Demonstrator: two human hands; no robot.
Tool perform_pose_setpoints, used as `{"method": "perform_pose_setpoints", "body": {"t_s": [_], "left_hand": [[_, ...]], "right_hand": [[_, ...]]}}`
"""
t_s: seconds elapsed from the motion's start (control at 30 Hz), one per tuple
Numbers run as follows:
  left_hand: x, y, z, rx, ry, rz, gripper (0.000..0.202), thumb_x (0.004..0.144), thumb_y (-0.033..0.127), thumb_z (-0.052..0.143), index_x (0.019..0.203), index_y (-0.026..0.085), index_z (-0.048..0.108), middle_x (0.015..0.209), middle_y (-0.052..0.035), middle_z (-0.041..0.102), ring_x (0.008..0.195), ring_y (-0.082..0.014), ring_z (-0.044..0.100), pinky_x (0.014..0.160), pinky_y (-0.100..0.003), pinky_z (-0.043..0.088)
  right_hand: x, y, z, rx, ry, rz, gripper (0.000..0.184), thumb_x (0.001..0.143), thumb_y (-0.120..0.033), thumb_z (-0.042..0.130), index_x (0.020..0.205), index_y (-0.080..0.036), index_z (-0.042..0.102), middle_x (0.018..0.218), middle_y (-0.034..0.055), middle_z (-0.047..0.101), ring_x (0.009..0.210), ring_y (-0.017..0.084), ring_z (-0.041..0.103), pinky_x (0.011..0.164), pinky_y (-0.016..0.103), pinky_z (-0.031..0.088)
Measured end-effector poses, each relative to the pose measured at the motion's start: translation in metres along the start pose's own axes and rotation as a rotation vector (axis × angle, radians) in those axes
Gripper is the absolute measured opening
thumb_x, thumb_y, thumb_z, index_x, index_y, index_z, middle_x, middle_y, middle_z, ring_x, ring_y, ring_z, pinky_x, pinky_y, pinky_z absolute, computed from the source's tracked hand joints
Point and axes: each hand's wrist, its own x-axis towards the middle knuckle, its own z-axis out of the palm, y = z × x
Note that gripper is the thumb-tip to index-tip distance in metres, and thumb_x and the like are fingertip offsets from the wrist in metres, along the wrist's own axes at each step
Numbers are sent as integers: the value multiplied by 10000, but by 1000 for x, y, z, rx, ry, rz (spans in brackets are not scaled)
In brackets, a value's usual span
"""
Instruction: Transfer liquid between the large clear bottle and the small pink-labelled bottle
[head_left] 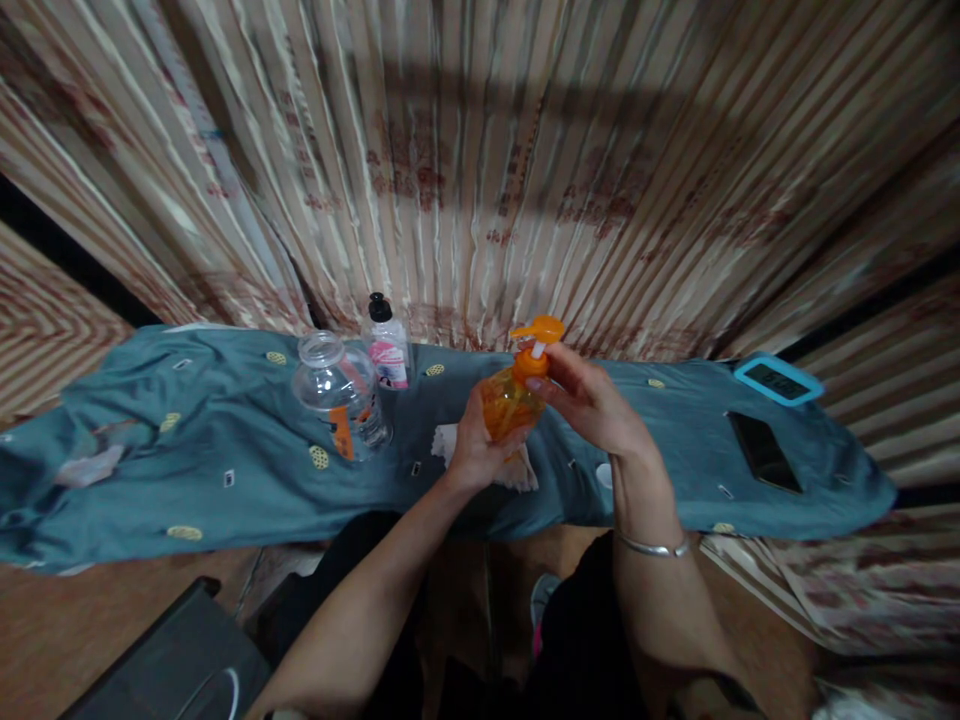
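Note:
My left hand (474, 445) is wrapped round the body of an orange pump bottle (508, 400), holding it above the teal cloth (225, 460). My right hand (592, 400) pinches the bottle's orange pump collar just under the pump head (538, 330). A white tissue (446, 440) lies on the cloth under the bottle.
A clear plastic jar (337, 395) and a small pink-labelled bottle with a black cap (387, 345) stand to the left. A black phone (763, 450) and a blue-framed device (777, 378) lie at the right end. A small white cap (604, 474) sits near my right wrist. Striped curtain behind.

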Motion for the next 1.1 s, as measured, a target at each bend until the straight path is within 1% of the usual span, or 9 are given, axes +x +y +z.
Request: {"method": "perform_pose_setpoints", "body": {"t_s": [0.1, 0.23, 0.33, 0.43, 0.57, 0.63, 0.83, 1.0, 1.1], "left_hand": [[0, 2, 0, -30, 6, -33, 748, 838, 436, 922, 1462, 272, 544, 1397, -106, 699, 1305, -324, 702, 1145, -552, 599], [1, 5, -1, -31, 5, -44, 751, 828, 450, 922, 1454, 270, 548, 1398, -103, 701, 1312, -325, 700, 1156, -547, 589], [0, 6, -1, -17, -2, -50, 753, 829, 464, 918, 1455, 266, 549, 1408, -109, 695, 1308, -329, 701, 1155, -554, 585], [0, 6, -1, -8, 3, -46, 752, 830, 454, 922, 1455, 270, 547, 1415, -112, 696, 1329, -336, 693, 1173, -559, 576], [1, 6, 0, -15, 15, -29, 767, 828, 472, 922, 1457, 247, 544, 1409, -123, 699, 1339, -344, 689, 1193, -561, 563], [1, 6, 0, -38, 5, -28, 770, 823, 489, 921, 1448, 243, 545, 1401, -120, 703, 1320, -336, 700, 1183, -553, 569], [2, 5, 1, -54, 13, -38, 767, 812, 501, 921, 1437, 247, 556, 1390, -115, 704, 1285, -330, 712, 1156, -551, 578], [1, 5, 0, -40, -1, -28, 784, 816, 491, 920, 1457, 245, 543, 1421, -127, 695, 1322, -336, 695, 1167, -548, 573], [1, 5, 0, -53, 0, -36, 791, 812, 471, 926, 1462, 246, 537, 1420, -127, 700, 1310, -328, 704, 1158, -533, 580]], "right_hand": [[2, 0, 7, -25, 63, -18, 444, 869, -604, 836, 1132, -276, 693, 1125, 39, 779, 1084, 247, 749, 1033, 402, 594], [3, -2, 13, -48, 131, -15, 440, 832, -558, 885, 1079, -262, 672, 1092, 35, 771, 1048, 237, 745, 1007, 393, 583], [0, -5, 9, -5, 80, -18, 556, 809, -593, 898, 1211, -284, 669, 1216, 54, 766, 1151, 248, 736, 1069, 400, 581], [-1, -7, 2, 46, 14, -21, 627, 870, -666, 817, 1367, -320, 652, 1353, 64, 743, 1279, 255, 705, 1158, 421, 555], [0, -4, 1, 52, -3, -18, 540, 895, -729, 763, 1219, -298, 729, 1204, 54, 781, 1172, 258, 737, 1119, 437, 578], [2, 0, 4, 50, 26, -25, 516, 883, -738, 770, 1127, -286, 716, 1150, 46, 783, 1127, 249, 749, 1064, 415, 598], [3, 6, 12, -8, 181, -20, 496, 798, -589, 919, 1076, -266, 667, 1119, 28, 785, 1078, 234, 766, 1050, 410, 596], [0, 3, 5, 42, 66, -60, 612, 845, -675, 841, 1298, -299, 671, 1225, 41, 781, 1196, 244, 750, 1119, 418, 590], [0, 3, 4, 31, 41, -67, 521, 894, -693, 780, 1222, -293, 714, 1204, 44, 788, 1188, 245, 748, 1106, 413, 591]]}}
